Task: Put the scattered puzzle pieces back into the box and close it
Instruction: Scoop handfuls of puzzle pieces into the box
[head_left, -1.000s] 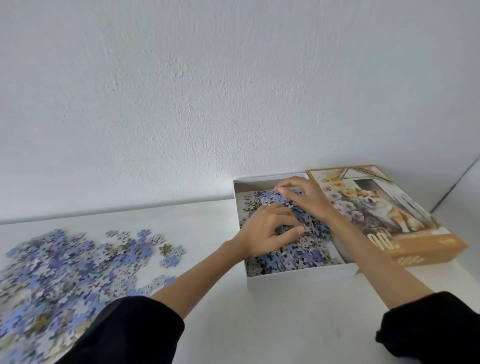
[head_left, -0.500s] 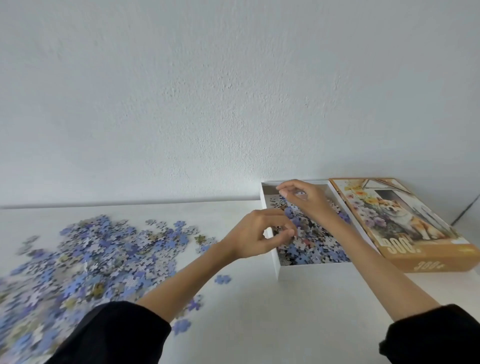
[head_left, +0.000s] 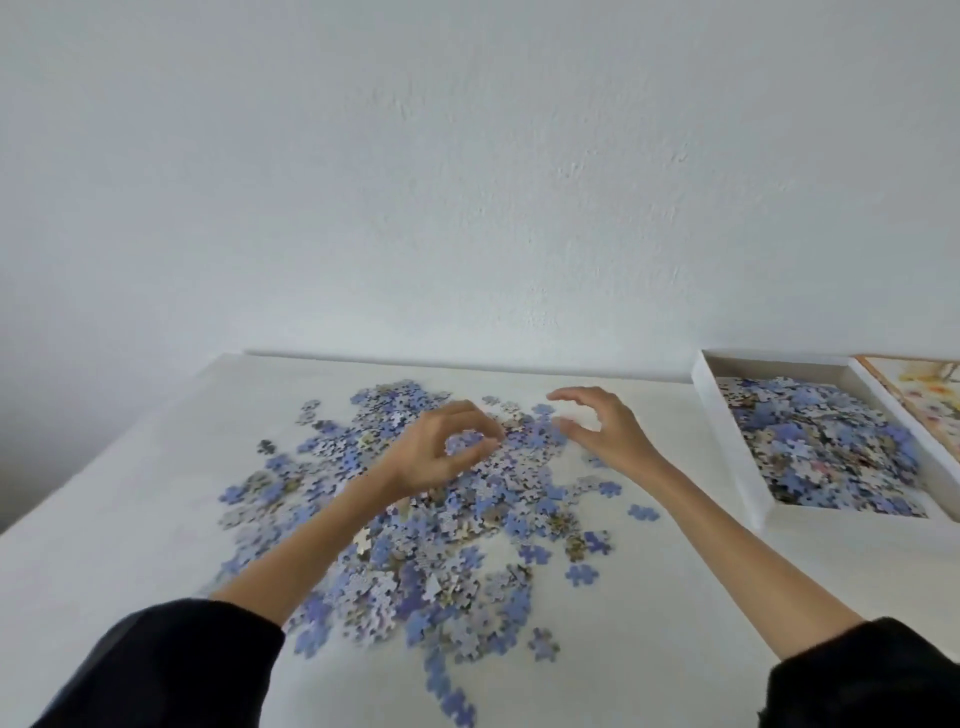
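A wide scatter of blue and grey puzzle pieces (head_left: 447, 525) covers the middle of the white table (head_left: 130, 493). Over the far part of that heap my left hand (head_left: 436, 452) hovers with fingers and thumb loosely curved into a ring, nothing held in them. My right hand (head_left: 602, 431) is just to its right, fingers spread in an open curve above the pieces. The white box (head_left: 727, 431) stands at the right edge of the view, partly filled with pieces. The lid (head_left: 924, 405) with its picture lies beyond the box, mostly cut off.
A plain white wall runs along the table's far edge. The table's left edge slants toward me at the left. Bare tabletop lies between the heap and the box, with a few stray pieces (head_left: 644, 512) on it. My dark sleeves fill both lower corners.
Both hands left the box and swung left to the heap of loose pieces. The view turned left with them, so the box and lid slid to the right edge.
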